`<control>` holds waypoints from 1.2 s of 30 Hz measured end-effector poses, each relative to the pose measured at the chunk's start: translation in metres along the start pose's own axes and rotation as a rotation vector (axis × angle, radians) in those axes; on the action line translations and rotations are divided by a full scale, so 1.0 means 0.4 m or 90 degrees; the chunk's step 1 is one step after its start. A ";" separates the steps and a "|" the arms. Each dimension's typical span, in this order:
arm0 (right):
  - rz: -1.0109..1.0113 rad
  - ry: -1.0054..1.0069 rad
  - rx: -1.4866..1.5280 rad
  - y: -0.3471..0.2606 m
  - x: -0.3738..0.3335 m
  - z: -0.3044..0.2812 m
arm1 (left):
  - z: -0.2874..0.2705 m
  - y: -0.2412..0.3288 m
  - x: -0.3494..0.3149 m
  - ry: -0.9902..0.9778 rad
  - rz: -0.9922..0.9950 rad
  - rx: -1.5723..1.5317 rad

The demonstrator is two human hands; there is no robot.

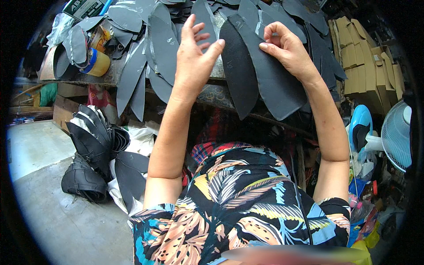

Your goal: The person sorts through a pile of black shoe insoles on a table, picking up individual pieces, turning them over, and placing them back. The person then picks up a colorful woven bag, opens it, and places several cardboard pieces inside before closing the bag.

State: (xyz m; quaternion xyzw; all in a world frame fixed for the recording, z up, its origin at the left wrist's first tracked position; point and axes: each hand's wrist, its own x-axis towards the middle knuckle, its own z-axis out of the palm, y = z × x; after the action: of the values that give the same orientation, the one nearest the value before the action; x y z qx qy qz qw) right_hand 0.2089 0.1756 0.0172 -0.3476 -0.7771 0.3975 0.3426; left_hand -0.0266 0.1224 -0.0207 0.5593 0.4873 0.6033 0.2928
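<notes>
In front of me at the bench's near edge lie two long black sole-shaped sheets, their lower ends past the edge. The left sheet [238, 73] is darker and rougher; the right sheet [280, 81] is smooth and overlaps it. My left hand [194, 57] is raised to the left of this pair, fingers spread, nothing in it. My right hand [287, 48] is over the right sheet's upper right edge, fingers curled toward the thumb. What lies between those fingertips, if anything, is too small to make out.
More black sole-shaped sheets [163, 46] cover the bench. A jar with yellowish contents [98, 62] stands at the left. Below left are rolled and bundled black pieces [88, 150]. At the right are stacked cardboard pieces [360, 62] and a fan [397, 132].
</notes>
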 end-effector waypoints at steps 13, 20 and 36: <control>-0.020 -0.006 -0.059 -0.040 -0.063 0.023 | 0.068 0.079 -0.076 -0.156 -0.348 -0.424; -0.078 0.001 -0.305 -0.127 -0.167 -0.027 | 0.041 0.055 -0.068 -0.031 -0.332 -0.365; -0.178 -0.047 -0.368 -0.115 -0.278 0.026 | 0.039 0.041 -0.098 -0.079 -0.375 -0.370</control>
State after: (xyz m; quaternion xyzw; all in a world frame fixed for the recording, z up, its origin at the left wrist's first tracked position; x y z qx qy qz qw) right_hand 0.2463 0.0608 0.0236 -0.3056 -0.9099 0.1215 0.2529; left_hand -0.0003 0.0856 -0.0224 0.3254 0.4171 0.5716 0.6273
